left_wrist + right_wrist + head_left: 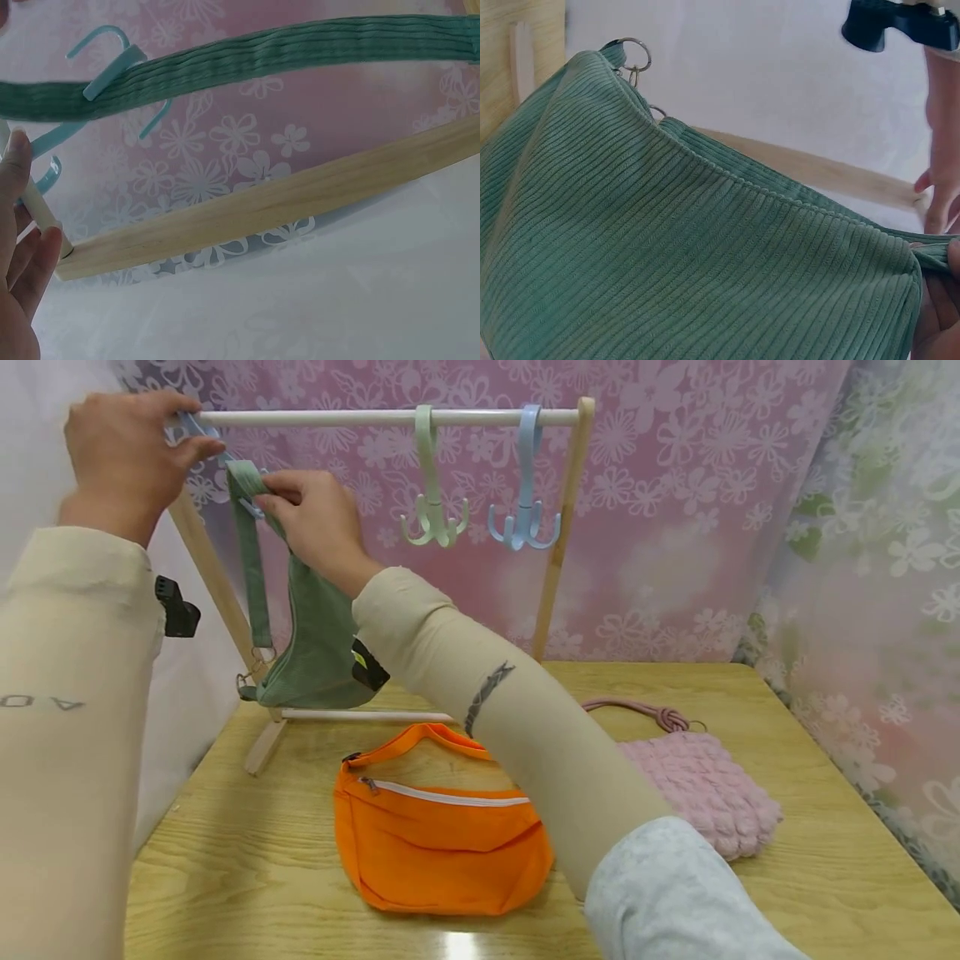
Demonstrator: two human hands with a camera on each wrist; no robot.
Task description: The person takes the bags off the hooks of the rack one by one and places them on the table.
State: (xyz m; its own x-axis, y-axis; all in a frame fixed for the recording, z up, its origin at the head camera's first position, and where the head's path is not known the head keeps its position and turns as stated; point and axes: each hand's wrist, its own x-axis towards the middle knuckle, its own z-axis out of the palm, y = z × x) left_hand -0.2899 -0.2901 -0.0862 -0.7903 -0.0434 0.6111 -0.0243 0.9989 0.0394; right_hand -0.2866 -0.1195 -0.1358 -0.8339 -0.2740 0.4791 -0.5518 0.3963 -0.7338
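At the left end of the white rail (322, 417), my left hand (123, 456) grips the upper part of a blue multi-prong hook (60, 139). My right hand (318, 518) pinches the strap of a green corduroy shoulder bag (322, 639) beside that hook. In the left wrist view the strap (300, 49) runs across the hook, with one prong overlapping its front. The bag's body hangs below my right hand, its lower edge near the rack's bottom bar. Metal rings (637, 54) join strap and bag. My right fingertips are partly cut off in the right wrist view.
A green hook (432, 518) and another blue hook (527, 518) hang further right on the rail. On the wooden table (840, 860) lie an orange bag (450, 868) and a pink puffy bag (712, 793), partly behind my right arm. Wooden legs (562, 535) support the rail.
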